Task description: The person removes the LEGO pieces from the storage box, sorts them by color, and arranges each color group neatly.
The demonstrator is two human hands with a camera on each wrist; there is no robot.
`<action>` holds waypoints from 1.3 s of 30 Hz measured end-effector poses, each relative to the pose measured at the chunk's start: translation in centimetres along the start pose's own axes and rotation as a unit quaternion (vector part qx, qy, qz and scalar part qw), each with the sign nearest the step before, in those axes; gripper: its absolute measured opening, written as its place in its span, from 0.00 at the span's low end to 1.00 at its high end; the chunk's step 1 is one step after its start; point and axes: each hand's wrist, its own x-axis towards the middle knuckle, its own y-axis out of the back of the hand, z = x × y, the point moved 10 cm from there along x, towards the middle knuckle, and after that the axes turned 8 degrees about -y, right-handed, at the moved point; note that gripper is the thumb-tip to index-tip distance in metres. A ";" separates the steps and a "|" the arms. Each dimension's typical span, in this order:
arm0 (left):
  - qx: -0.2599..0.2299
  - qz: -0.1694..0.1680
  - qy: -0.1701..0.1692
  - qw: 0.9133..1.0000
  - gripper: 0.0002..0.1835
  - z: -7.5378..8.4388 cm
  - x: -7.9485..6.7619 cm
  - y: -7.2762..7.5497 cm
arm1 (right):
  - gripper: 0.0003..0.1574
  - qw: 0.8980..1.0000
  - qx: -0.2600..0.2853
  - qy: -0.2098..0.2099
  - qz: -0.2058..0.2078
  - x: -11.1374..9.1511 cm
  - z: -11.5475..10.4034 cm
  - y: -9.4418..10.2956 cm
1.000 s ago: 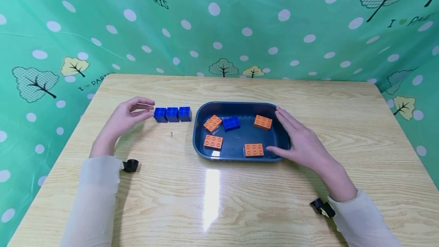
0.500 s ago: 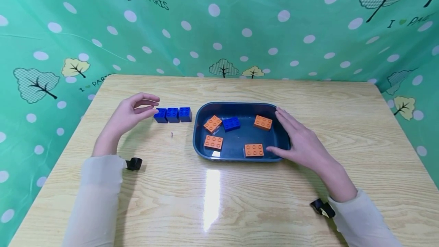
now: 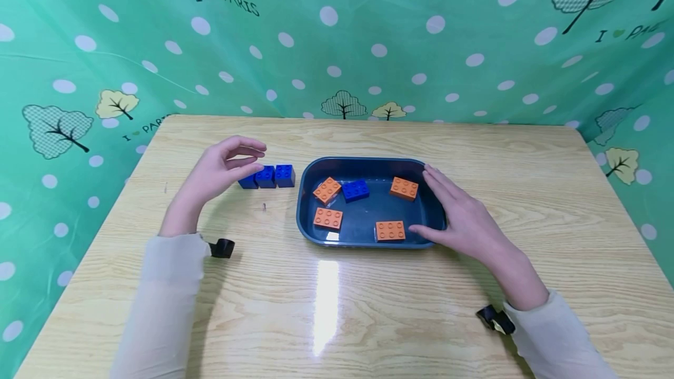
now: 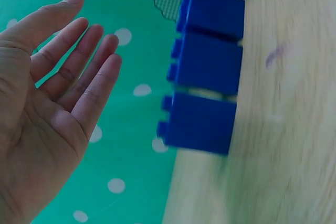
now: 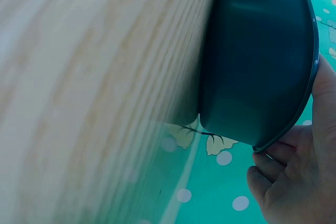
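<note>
My left hand [image 3: 213,171] hovers just behind and above a row of three blue toy bricks [image 3: 285,176] on the table. Its fingers are loosely bent with nothing between them, and it partly covers the leftmost brick in the head view. From the left wrist, the palm faces the blue bricks [image 4: 207,66] with a gap between. At the right end of a dark blue tray [image 3: 368,245], my right hand [image 3: 468,221] rests over the rim, fingers extended and thumb spread. The right wrist view shows it touching the tray rim [image 5: 316,40]; its fingertips are partly hidden.
Inside the tray lie one blue brick [image 3: 355,190] and several orange bricks [image 3: 390,230], spaced apart. The tray stands just right of the blue row on a wooden table [image 3: 253,309]. A green patterned cloth [image 3: 337,34] hangs behind the table.
My left hand has moved right and slightly away from me, from beside the leftmost blue brick to over the row. The right hand, tray and bricks have stayed in place.
</note>
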 end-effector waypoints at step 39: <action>-0.055 -0.171 -0.073 0.981 0.21 4.9 5.6 -13.9 | 0.66 1.000 0.004 0.009 0.011 -0.4 -0.1 0.1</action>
